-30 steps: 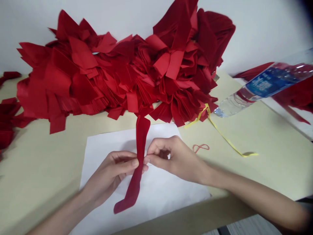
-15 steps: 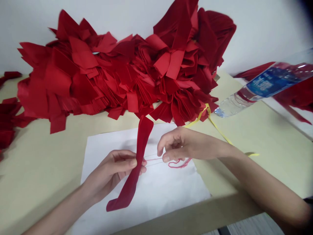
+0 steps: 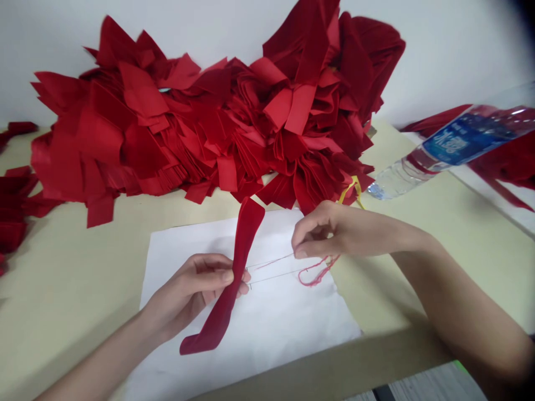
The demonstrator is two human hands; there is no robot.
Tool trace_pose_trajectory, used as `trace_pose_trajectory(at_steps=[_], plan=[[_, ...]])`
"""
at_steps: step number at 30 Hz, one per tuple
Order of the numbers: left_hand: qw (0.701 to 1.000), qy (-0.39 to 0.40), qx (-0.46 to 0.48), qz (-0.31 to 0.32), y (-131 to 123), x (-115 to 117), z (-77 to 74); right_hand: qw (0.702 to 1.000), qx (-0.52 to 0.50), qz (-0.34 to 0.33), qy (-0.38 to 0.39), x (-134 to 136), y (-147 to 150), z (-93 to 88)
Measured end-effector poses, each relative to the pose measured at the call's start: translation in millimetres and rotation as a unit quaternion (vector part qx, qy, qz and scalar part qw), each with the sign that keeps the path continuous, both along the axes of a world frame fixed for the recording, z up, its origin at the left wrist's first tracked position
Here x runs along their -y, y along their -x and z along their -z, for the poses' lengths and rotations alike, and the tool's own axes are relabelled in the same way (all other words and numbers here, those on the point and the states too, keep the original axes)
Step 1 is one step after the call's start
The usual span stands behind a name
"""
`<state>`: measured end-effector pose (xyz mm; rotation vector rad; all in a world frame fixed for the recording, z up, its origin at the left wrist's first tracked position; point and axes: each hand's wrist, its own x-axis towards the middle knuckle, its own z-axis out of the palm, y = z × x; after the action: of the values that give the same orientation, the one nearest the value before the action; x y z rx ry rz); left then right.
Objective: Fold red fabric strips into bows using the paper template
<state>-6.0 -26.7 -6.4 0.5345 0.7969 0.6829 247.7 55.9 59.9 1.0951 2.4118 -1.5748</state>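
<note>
A strip of dark red velvet ribbon [image 3: 238, 273] stands on edge in my left hand [image 3: 209, 281], pinched at its middle between thumb and fingers. To its right, my right hand [image 3: 320, 234] is closed, thumb against fingertips, on a thin red thread [image 3: 273, 260] that slants down-left toward the ribbon. Whether a needle is on it cannot be made out. A looped bundle of pink-red thread [image 3: 315, 275] hangs below my right hand. Under both hands lies a white sheet of paper [image 3: 292, 328] with thin ruled lines and small tick marks.
A large heap of folded red ribbon strips [image 3: 200, 128] spreads along the back by the wall. A clear water bottle [image 3: 443, 142] lies at the right, with a yellow band [image 3: 351, 188] near its cap end. More red ribbon pieces [image 3: 14, 206] lie at the left edge of the table [image 3: 79, 267].
My right hand has moved right and slightly up, away from the ribbon, with the red thread in its fingers. My left hand holds the ribbon almost in the same place.
</note>
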Motion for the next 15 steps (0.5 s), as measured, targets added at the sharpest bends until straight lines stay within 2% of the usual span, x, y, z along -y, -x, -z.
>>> trace_pose_trajectory(at_steps=[4, 8, 12, 15], plan=[[1.0, 0.001, -0.025, -0.011, 2, -2, -0.4, 0.999, 0.044, 0.023, 0.003, -5, -10, -8.9], [1.0, -0.014, -0.023, -0.015, 5, -4, -3.9, 0.999, 0.047, 0.008, 0.02, 0, -4, -6.6], [0.998, -0.049, 0.01, 0.043, 1, 1, -8.1, 0.998, 0.03, -0.011, 0.059, 18, 19, 4.1], [0.994, -0.052, 0.027, 0.089, -4, 5, -8.7, 0.998, -0.022, -0.024, 0.059, 31, 35, 9.5]])
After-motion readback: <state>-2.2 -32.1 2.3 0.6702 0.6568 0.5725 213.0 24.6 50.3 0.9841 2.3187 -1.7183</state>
